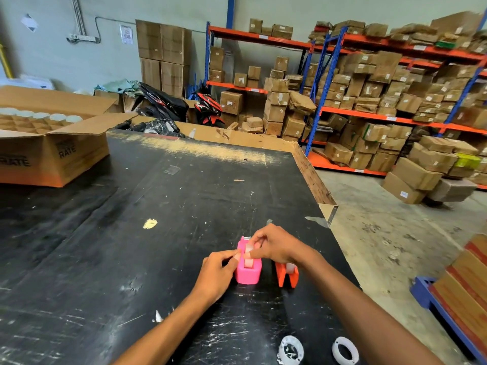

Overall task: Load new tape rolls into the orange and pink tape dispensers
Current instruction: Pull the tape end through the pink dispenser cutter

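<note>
Pink tape dispenser (248, 270): bright pink, blocky and rounded at the near end, standing upright on the black table (131, 246) near its right front part; a pale, translucent roll of tape (248, 255) sits in its open top slot, and a thin metal edge shows at its far end.
Cardboard box (50, 151): far left on the table, flaps open, with a cardboard grid inside and white round tops along its back row.
Left hand (217, 275): against the pink dispenser's left side, fingers curled, thumb and forefinger tips pressed at the top rim beside the tape.
Right hand (276, 246): over the top of the pink dispenser, fingers bent and pinching at the tape in the slot; the exact grip is hidden by the knuckles.
Orange tape dispenser (286, 277): just right of the pink one, apart from it, partly under the right wrist, pale tape visible in its top.
Empty tape cores (317, 350): two white rings lying flat at the near edge of the table, side by side, between the forearms.
Shelving (395, 117): blue and orange racks stacked with brown cartons, behind and right of the table.
</note>
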